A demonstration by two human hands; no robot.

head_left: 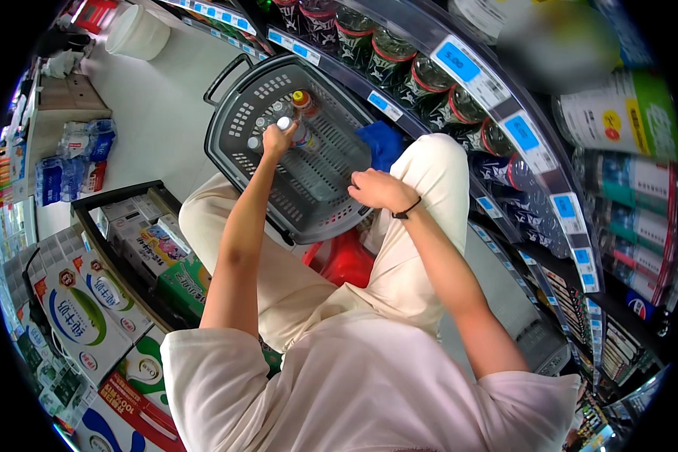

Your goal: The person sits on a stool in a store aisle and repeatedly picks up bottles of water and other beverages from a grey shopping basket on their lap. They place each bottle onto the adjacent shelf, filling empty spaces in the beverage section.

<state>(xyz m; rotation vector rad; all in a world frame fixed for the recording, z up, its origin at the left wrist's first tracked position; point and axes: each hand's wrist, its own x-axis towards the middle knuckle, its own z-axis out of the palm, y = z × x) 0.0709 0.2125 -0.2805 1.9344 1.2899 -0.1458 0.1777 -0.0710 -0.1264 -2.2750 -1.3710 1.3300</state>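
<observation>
A grey plastic shopping basket stands before my knees. Inside it my left hand grips a white-capped plastic bottle near its cap. Several other bottles are grouped around that hand, among them an orange bottle with a yellow cap at the far side. My right hand, with a dark band at the wrist, rests near the basket's right rim, beside my knee; its fingers are curled, and whether they touch the rim cannot be told. A blue cloth-like item lies just past that hand.
Shelves of dark-labelled drink bottles with a price-tag rail run along the right. A red plastic stool is between my legs. Milk cartons are stacked at left. A white bucket and packs of bottled water stand farther off.
</observation>
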